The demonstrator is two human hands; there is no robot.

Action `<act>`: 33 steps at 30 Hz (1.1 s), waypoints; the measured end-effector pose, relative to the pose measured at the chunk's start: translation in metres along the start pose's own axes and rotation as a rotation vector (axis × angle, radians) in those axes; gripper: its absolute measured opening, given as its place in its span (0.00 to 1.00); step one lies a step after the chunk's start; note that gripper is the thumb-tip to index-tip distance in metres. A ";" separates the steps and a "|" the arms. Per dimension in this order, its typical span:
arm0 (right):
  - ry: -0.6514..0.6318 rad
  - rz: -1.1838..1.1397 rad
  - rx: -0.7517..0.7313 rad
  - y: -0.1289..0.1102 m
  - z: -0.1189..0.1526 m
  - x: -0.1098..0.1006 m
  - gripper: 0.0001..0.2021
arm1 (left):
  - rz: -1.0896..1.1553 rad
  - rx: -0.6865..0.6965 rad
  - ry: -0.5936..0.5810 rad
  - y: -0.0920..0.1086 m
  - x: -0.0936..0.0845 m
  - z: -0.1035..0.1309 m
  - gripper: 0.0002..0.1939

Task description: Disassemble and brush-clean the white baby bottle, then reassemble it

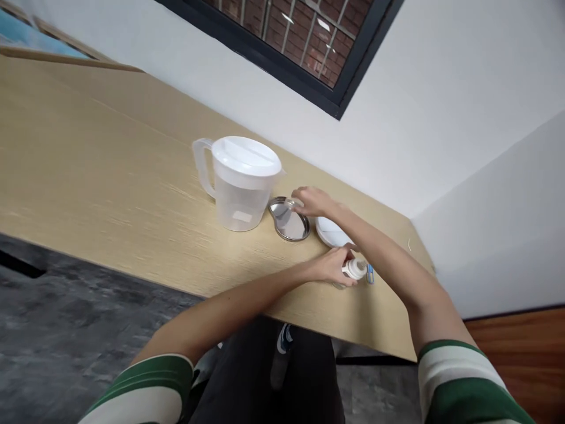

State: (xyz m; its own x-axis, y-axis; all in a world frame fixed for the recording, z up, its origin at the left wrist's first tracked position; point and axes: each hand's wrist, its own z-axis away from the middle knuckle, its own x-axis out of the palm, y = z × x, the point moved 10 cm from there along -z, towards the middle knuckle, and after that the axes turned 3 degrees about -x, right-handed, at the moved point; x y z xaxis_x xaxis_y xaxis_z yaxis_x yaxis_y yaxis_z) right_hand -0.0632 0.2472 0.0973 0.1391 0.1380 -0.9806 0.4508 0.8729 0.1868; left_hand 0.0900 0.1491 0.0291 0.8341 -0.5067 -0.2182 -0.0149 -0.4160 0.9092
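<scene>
My left hand (329,267) is closed around a small bottle with a white neck and nozzle (355,269), close to the table's front edge. The bottle tilts toward the right, and most of its body is hidden by the fingers. Farther back, my right hand (314,202) pinches a small clear cap (293,204) over a shiny metal kidney dish (289,225). Whether the cap touches the dish's rim I cannot tell. A white round dish (330,232) lies partly hidden beneath my right forearm.
A translucent pitcher (242,197) with a white lid stands left of the kidney dish, its handle pointing left. A small blue-and-white item (370,274) lies right of the bottle. The wooden table (110,171) runs along a white wall, under a dark-framed window (304,47).
</scene>
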 end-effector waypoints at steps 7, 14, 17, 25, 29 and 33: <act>0.633 -0.694 0.342 0.038 0.209 -0.059 0.25 | 0.007 0.001 0.007 -0.003 0.004 -0.003 0.38; 0.897 -0.829 0.625 0.011 0.311 0.038 0.28 | -0.104 -0.018 0.057 -0.003 0.002 -0.002 0.40; 0.838 -0.815 0.568 0.000 0.298 0.049 0.28 | -0.191 0.016 0.091 0.001 -0.001 0.000 0.41; 0.667 -0.765 0.474 0.004 0.291 0.027 0.22 | -0.433 0.246 0.044 0.029 0.001 0.002 0.45; 0.632 -0.685 0.447 -0.001 0.288 0.017 0.18 | -0.416 0.256 0.015 0.032 0.000 0.002 0.41; 0.617 -0.593 0.461 -0.007 0.288 0.012 0.16 | -0.378 0.235 -0.003 0.029 -0.001 0.002 0.40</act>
State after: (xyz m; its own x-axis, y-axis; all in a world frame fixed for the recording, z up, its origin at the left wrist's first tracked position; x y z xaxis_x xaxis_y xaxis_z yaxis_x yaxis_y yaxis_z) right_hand 0.1890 0.1084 0.1011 -0.6497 0.0708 -0.7568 0.6178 0.6293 -0.4715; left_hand 0.0877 0.1363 0.0550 0.8035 -0.2879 -0.5210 0.1654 -0.7328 0.6600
